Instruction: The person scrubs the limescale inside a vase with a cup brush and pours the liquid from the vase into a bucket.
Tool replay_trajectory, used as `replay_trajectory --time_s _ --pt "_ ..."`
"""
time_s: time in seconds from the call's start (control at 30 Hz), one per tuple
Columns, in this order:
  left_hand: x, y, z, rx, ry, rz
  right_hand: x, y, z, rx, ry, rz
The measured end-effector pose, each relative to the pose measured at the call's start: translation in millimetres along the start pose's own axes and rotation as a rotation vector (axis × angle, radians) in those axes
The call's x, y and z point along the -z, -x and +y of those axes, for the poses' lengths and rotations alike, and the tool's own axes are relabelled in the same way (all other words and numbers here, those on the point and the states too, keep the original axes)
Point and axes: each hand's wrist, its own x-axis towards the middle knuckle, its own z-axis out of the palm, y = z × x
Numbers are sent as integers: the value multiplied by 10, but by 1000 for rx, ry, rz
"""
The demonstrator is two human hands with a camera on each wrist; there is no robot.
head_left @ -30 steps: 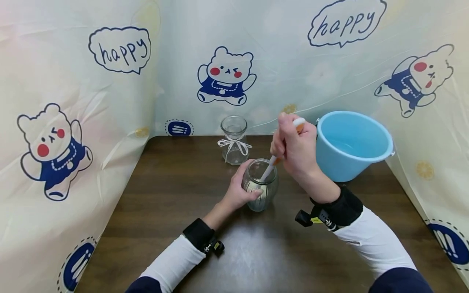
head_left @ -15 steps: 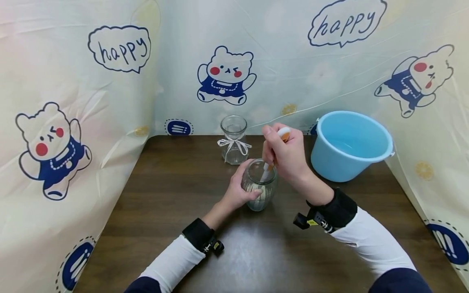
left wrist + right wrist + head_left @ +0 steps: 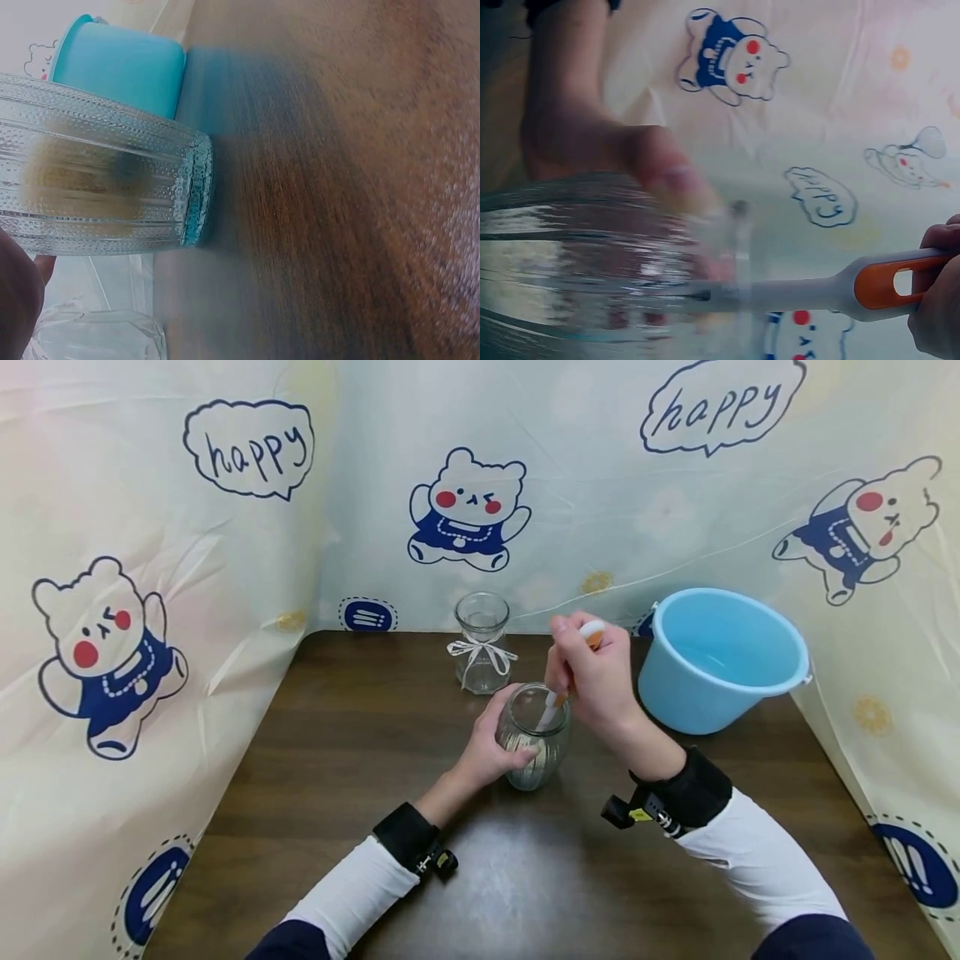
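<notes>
A ribbed glass jar (image 3: 553, 752) stands upright on the wooden table, and my left hand (image 3: 489, 750) grips it from the left, thumb across the front. With my right hand (image 3: 597, 681) above the jar's right rim, I hold a bottle brush (image 3: 877, 286) by its white and orange handle. The white shaft slants down through the mouth. Through the ribbed glass in the left wrist view, the pale brush head (image 3: 82, 180) shows as a yellowish blur. My right fingers hide part of the handle in the head view.
Behind the gripped jar stands a second glass jar (image 3: 480, 618) with a white ribbon bow round its neck. A light blue bucket (image 3: 675, 693) is at the back right of the table (image 3: 360, 735). A printed cloth (image 3: 360, 468) hangs along the back and sides.
My right hand has come down and to the left, pushing the brush deeper into the jar, then shifted slightly right. The left hand keeps its hold on the jar.
</notes>
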Motion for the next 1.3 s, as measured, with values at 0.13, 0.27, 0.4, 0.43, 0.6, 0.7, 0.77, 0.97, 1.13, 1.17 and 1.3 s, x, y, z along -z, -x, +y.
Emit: replay_trajectory --time_s 0.13,0.27,0.4,0.43,0.6,0.7,0.77,0.97,1.13,1.17,1.3 --pt "3 -9 11 7 -30 8 32 -83 -140 53 -116 13" --pt "1 -19 12 0 -35 8 44 -58 -100 52 -117 31" --pt "-1 -15 7 9 -38 4 33 35 72 12 -64 32" --pt "-3 -13 2 11 -35 2 35 48 98 10 -62 35" --pt "-9 -25 -6 0 -25 10 23 -26 -85 77 -164 74" --pt "-13 -45 0 -16 -32 22 17 -110 -287 157 -207 84" --pt "-18 -50 0 -23 -36 24 23 -129 -337 202 -204 94" --pt "-32 -28 -3 -31 -18 14 36 -31 -147 119 -167 93" --pt "-28 -13 -17 -20 -17 15 10 38 -63 74 -154 72" --pt "-26 -12 -21 -20 -18 17 9 27 -87 91 -161 73" --pt "-19 -17 -23 -31 -13 30 13 -46 -230 183 -210 95"
